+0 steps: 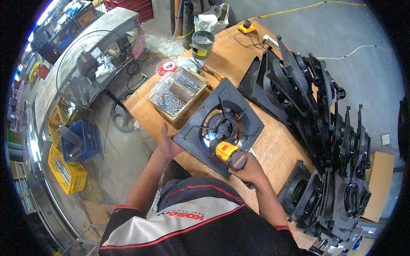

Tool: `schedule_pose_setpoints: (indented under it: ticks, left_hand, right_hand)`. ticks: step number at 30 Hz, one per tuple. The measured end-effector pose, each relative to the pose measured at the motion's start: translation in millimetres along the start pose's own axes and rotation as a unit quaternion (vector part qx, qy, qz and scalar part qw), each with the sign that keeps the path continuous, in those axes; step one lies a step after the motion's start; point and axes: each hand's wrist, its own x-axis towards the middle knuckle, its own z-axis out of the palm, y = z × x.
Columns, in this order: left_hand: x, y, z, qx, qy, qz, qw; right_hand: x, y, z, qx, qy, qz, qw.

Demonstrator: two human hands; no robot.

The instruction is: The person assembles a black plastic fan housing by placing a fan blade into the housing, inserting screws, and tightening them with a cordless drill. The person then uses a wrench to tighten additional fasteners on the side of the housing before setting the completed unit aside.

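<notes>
A black square frame (197, 120) with a round opening, spokes and a ring-shaped centre part (227, 124) lies tilted over the wooden table in front of me. At its left corner my left hand (168, 145) supports the edge, thumb pointing up and the other fingers partly hidden by the frame. My right hand (250, 171) is wrapped round the handle of a yellow and black cordless drill (228, 152). The drill's front end points into the round opening, where a bright light shines. Its tip is hard to make out.
Beyond the frame, a box of screws (171, 102) sits on the wooden table (273, 155), near pliers (211, 73) and a bucket (202, 45). Stacked black frames (299, 94) crowd the right side. A fan (87, 66) and crates (66, 170) stand left.
</notes>
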Motion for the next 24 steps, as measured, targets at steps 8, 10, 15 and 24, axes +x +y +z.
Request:
schedule_pose_setpoints:
  ticks: [8,10,15,24]
  left_hand:
    - [38.0,38.0,24.8,0.341,0.212,-0.156,0.902]
    - [39.6,41.7,32.0,0.367,0.222,-0.190,0.883]
    - [40.5,44.8,35.9,0.352,0.193,-0.212,0.891]
    - [43.2,45.4,53.5,0.403,0.234,-0.228,0.855]
  right_hand:
    - [18.4,-23.7,-28.5,-0.238,-0.056,-0.165,0.955]
    - [24.9,-29.9,-34.3,-0.287,-0.087,-0.161,0.940]
    - [34.5,-35.3,-40.7,-0.318,-0.148,-0.140,0.926]
    - [9.0,23.4,14.2,0.115,-0.021,0.098,0.988]
